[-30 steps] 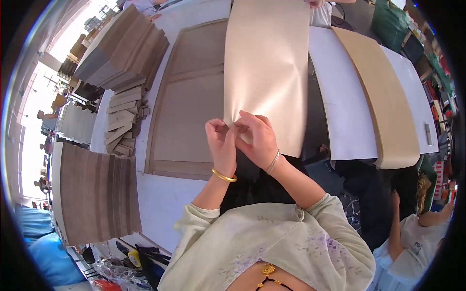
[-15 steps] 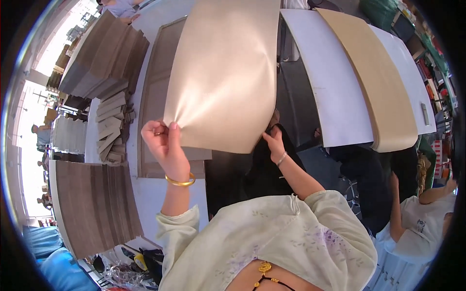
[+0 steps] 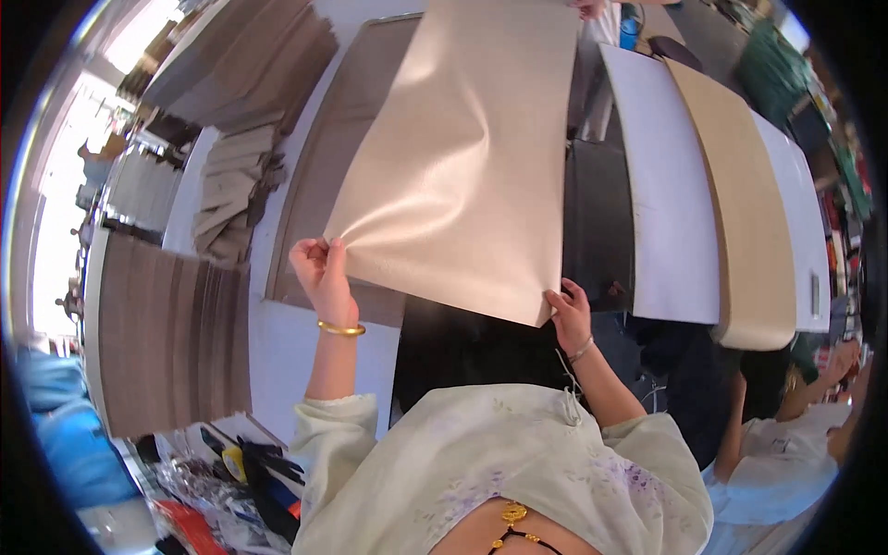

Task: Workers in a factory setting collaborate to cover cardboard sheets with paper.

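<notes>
Your right hand (image 3: 572, 319) pinches the near right corner of the long, pale-beige, smooth flexible sheet (image 3: 481, 203) beyond the right edge of the flat white worktop (image 3: 277, 356), and your left hand (image 3: 324, 277) pinches its near left corner above the taupe framed flat panel (image 3: 342, 157); to hold it well, draw both grips apart evenly and level the slanting near edge, easing the creases that fan from the left one. The sheet's long axis runs away from you, leaning slightly right, its far end out of view near another person's hand (image 3: 589, 8), whose hold I cannot make out.
</notes>
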A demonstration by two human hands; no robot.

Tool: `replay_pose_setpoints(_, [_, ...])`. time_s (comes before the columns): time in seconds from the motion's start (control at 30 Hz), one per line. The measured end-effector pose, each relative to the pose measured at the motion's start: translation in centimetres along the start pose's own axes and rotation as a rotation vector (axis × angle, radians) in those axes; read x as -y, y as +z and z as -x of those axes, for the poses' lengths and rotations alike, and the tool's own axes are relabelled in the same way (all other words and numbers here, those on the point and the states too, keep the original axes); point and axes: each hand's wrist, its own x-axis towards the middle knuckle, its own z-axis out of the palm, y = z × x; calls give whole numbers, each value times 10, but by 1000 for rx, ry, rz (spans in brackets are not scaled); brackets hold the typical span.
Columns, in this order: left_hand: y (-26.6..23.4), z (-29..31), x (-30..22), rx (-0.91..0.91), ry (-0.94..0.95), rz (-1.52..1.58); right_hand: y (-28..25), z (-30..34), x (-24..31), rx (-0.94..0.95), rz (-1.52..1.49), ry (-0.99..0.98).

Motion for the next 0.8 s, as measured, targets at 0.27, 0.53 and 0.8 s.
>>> replay_pose_setpoints(0.27, [-57, -7, 75, -284, -153, 17, 32, 26, 22, 29, 179, -163])
replay_pose_setpoints(0.53, [-86, -35, 102, -386, -110, -14, 91, 27, 26, 55, 330, -323])
replay_pose_setpoints(0.8, [-144, -80, 136, -496, -110, -313, 138, 19, -10, 149, 414, -349])
